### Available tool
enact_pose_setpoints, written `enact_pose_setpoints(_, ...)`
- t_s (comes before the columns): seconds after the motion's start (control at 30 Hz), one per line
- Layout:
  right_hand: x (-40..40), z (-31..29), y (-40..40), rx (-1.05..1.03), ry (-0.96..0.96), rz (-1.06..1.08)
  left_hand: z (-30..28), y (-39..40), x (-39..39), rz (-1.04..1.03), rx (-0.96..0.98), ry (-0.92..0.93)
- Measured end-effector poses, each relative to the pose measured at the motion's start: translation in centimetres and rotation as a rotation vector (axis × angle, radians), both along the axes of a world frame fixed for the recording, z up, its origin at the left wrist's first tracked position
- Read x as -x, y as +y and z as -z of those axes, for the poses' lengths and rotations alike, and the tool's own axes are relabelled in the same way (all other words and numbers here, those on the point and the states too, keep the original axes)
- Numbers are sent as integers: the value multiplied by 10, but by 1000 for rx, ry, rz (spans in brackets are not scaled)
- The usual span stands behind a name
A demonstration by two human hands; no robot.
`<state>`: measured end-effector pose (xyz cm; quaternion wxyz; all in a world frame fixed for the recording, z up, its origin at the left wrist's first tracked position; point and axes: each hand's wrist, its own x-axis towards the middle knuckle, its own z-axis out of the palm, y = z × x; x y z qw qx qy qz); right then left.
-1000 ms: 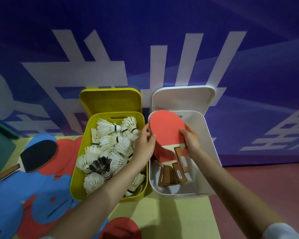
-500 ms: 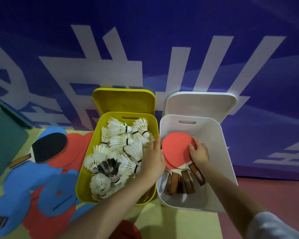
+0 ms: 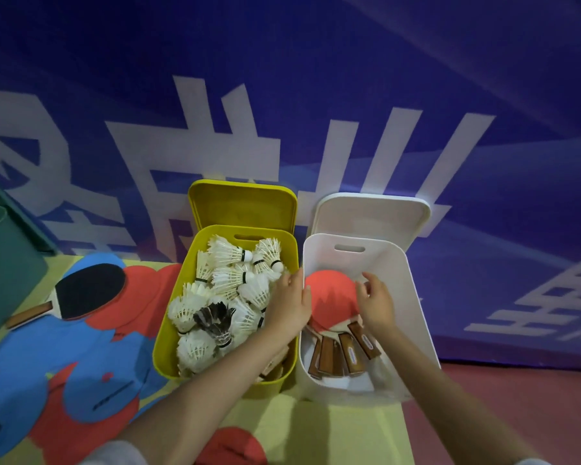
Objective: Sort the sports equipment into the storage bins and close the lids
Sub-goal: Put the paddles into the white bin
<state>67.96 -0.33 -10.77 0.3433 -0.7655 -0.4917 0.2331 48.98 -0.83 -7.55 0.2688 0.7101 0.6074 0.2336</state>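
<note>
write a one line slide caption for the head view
Both hands settle a red paddle into the white bin beside the yellow shuttlecock bin.

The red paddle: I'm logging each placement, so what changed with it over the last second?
The red paddle went down from above the white bin onto the paddles inside. Both hands followed; the right hand and left hand now rest at its edges, grip loosening. The yellow bin of shuttlecocks, both open lids and the loose paddles stayed put.
</note>
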Motion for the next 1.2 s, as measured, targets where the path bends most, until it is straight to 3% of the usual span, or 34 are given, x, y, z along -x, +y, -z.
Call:
enact_pose_setpoints(0.2,78,-67,-22,-225,249,-167,-47,-26,46,-87,75,-506)
enact_pose_setpoints(0.3,138,-77,-32,-244,345,-317,-62,-52,99,-187,-73,-657)
enact_pose_setpoints(0.4,194,-73,-42,-237,377,-418,-65,-77,157,-262,-233,-606)
enact_pose_setpoints(0.53,265,-66,-55,-205,344,-511,-43,-96,242,-406,-239,-541)
enact_pose_setpoints(0.67,323,-65,-51,-279,60,-641,-6,-106,336,-566,-112,-434)
enact_pose_setpoints(0.73,329,-62,-41,-257,-113,-572,11,-109,379,-622,-52,-405)
enact_pose_setpoints(0.87,312,-45,-37,-143,-210,-454,36,-113,430,-622,24,-357)
enact_pose_setpoints(1.07,334,-44,-36,-273,-301,-347,60,-88,468,-518,79,-288)
enact_pose_setpoints(1.2,391,-63,-17,-322,-225,-393,69,-80,514,-524,114,-236)
